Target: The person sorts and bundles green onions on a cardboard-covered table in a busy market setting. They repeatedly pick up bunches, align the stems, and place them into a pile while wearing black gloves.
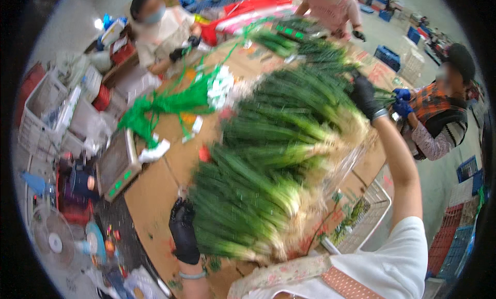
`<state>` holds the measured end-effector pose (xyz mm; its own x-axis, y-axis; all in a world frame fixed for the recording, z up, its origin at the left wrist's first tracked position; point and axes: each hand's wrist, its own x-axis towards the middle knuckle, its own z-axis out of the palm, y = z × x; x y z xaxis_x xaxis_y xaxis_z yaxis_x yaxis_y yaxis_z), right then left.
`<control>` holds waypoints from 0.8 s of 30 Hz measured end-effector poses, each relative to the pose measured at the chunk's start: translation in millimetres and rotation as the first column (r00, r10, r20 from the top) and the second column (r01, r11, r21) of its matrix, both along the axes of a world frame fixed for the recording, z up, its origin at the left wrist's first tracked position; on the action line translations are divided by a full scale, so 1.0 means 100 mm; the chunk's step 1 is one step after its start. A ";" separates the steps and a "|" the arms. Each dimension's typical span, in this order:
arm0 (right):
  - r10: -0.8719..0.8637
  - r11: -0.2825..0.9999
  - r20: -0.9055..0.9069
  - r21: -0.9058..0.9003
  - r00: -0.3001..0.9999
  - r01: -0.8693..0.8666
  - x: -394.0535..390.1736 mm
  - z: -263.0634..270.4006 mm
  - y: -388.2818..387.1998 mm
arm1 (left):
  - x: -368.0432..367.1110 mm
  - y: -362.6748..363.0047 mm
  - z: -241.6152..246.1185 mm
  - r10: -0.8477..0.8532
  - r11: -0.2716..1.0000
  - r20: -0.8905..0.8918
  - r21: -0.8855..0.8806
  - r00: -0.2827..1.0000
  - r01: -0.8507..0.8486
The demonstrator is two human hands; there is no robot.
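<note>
A large pile of green onions (248, 182) lies before me on a table covered with cardboard (155, 198). Their pale roots (298, 229) point to the right and their green leaves to the left. My left hand (183, 231), in a black glove, is against the leaf ends at the pile's near left side. My right hand (363, 92), gloved in black too, reaches to the far right end of the pile, beside the stalks. Motion blur and the leaves hide the fingertips of both hands. Clear plastic film (348, 163) lies by the roots.
Green ties with white tags (186, 97) lie at the left, near a scale (118, 165). Another scale (298, 29) stands at the far end. Co-workers stand around the table; one in blue gloves (403, 103) holds green onions. A white crate (372, 217) is at the right, a fan (54, 241) at the left.
</note>
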<state>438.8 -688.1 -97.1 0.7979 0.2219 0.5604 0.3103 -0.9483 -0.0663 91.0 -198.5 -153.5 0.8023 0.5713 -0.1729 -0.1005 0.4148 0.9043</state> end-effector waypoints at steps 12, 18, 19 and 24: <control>0.824 0.529 -0.474 0.452 0.309 -0.718 -3.40 -0.31 1.50 | -1.95 -0.46 -1.13 0.006 0.994 -0.124 0.107 0.992 0.007; 0.612 0.707 -0.687 0.254 0.391 -0.660 -4.18 -1.29 2.42 | -2.07 -0.76 -1.22 -0.384 0.923 -0.085 -0.002 0.920 0.385; 0.526 0.744 -0.724 0.137 0.446 -0.654 -4.21 -1.40 2.50 | -2.04 -0.80 -1.22 -0.397 0.916 -0.115 0.008 0.911 0.400; 0.842 0.534 -0.510 0.740 0.175 -0.410 -4.07 -1.47 2.45 | -1.68 -0.75 -1.10 -0.283 0.706 0.177 -0.627 0.943 0.329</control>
<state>32.2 -443.5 -244.1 0.5508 0.8346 0.0026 0.3834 -0.2502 -0.8890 -77.2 -273.8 -263.0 0.9354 0.0640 -0.3477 0.0895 0.9085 0.4081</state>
